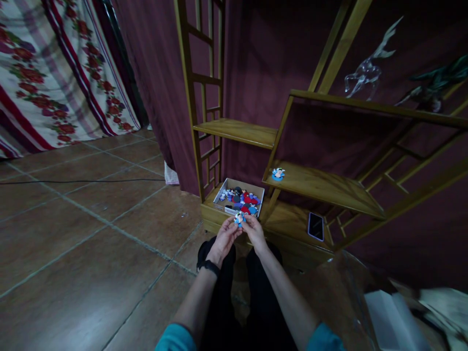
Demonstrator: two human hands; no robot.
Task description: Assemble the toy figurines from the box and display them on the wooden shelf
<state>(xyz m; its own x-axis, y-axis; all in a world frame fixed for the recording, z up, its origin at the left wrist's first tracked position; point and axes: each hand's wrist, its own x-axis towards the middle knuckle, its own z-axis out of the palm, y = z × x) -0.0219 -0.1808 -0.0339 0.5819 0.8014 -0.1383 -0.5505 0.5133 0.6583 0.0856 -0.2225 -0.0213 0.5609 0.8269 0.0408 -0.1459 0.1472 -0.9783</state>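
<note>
A small blue and white figurine [240,219] is held up between both hands, just in front of the box. My left hand [227,235] pinches it from the left side, and my right hand [255,231] grips it from the right. Beyond my fingers, a shallow white cardboard box [226,186] holds several small figurines in red, blue, purple and dark colours, lying jumbled. A similar figurine [278,174] on a blue base stands at the left end of the middle shelf [321,187].
The wooden display rack [190,97] has a higher left shelf [237,132]. A phone [316,226] lies on the bottom board at right. Glass-like horse [365,73] and dark green ornaments [435,83] stand on the upper right shelf. A thin cable [91,181] crosses the tiled floor.
</note>
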